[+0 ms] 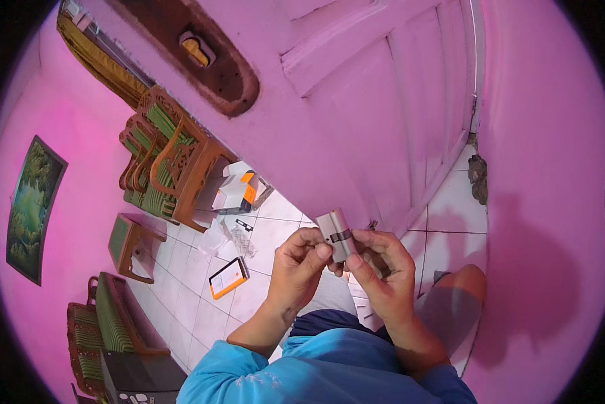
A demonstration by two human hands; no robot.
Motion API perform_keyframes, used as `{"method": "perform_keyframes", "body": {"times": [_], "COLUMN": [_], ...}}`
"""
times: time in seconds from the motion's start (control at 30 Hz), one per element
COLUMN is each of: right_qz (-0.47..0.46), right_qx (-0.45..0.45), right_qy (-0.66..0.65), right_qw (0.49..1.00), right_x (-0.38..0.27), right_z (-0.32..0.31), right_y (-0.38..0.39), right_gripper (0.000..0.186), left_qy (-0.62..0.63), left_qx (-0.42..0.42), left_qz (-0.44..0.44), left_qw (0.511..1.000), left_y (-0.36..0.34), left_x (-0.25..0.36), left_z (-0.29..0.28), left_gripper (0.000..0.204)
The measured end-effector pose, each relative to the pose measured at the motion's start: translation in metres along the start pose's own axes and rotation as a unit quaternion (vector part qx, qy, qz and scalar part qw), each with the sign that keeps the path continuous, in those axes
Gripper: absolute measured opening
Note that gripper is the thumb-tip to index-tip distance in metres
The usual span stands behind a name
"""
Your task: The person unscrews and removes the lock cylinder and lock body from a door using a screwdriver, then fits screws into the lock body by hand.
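A silver lock cylinder (pixel 337 237) with a dark middle cam is held up in front of me. My left hand (pixel 301 266) pinches its left side between thumb and fingers. At its right side, my right hand (pixel 386 273) grips the lower end, thumb toward me and fingers curled behind. Part of the cylinder's lower end is hidden by the fingers. Beyond it stands the pink panelled door (pixel 356 128). On the door, a brown bare patch (pixel 232 74) surrounds an oblong cut-out (pixel 197 50).
On the tiled floor (pixel 201 306) lie an orange and white flat box (pixel 228 278), an open box (pixel 235 195), plastic wrapping (pixel 214 239) and a small dark plate (pixel 244 225). Carved chairs (pixel 174 168) and a small table (pixel 131 249) stand left. A pink wall (pixel 545 222) rises right.
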State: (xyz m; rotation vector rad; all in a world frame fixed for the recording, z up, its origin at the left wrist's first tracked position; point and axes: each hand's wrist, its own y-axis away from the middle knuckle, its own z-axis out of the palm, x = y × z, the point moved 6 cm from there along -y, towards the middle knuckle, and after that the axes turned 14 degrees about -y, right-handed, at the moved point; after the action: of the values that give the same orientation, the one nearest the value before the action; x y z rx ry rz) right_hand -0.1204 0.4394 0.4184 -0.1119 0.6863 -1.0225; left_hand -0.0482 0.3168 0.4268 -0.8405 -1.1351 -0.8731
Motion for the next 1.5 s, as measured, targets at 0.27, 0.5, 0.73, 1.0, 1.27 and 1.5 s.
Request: {"method": "perform_keyframes", "body": {"times": [0.27, 0.5, 0.73, 1.0, 1.27, 1.5], "right_qz": [0.001, 0.001, 0.018, 0.027, -0.041, 0.058], "right_qx": [-0.004, 0.007, 0.010, 0.029, -0.058, -0.143], "right_qy": [0.034, 0.055, 0.052, 0.069, 0.230, 0.157], "right_qw": [0.999, 0.998, 0.998, 0.997, 0.971, 0.975], "right_x": [0.004, 0.007, 0.008, 0.005, -0.013, -0.013], "right_z": [0.002, -0.002, -0.009, -0.014, -0.018, -0.059], "right_y": [0.005, 0.005, 0.003, 0.013, -0.001, -0.009], "right_gripper": [0.031, 0.030, 0.030, 0.031, 0.029, 0.022], "left_qy": [-0.015, -0.039, -0.038, -0.049, -0.080, -0.072], "left_qx": [0.008, 0.001, -0.007, 0.009, 0.009, 0.005], "left_qz": [0.024, 0.015, 0.005, 0.000, -0.010, -0.026], "left_qw": [1.000, 0.999, 0.999, 0.999, 0.997, 0.997], "left_y": [0.006, 0.006, 0.001, 0.009, 0.005, 0.026], "left_x": [0.007, 0.005, -0.002, -0.007, -0.015, -0.046], "left_z": [-0.003, -0.005, -0.006, -0.003, 0.000, -0.015], "left_gripper": [0.020, 0.019, 0.013, 0.013, 0.020, 0.038]}}
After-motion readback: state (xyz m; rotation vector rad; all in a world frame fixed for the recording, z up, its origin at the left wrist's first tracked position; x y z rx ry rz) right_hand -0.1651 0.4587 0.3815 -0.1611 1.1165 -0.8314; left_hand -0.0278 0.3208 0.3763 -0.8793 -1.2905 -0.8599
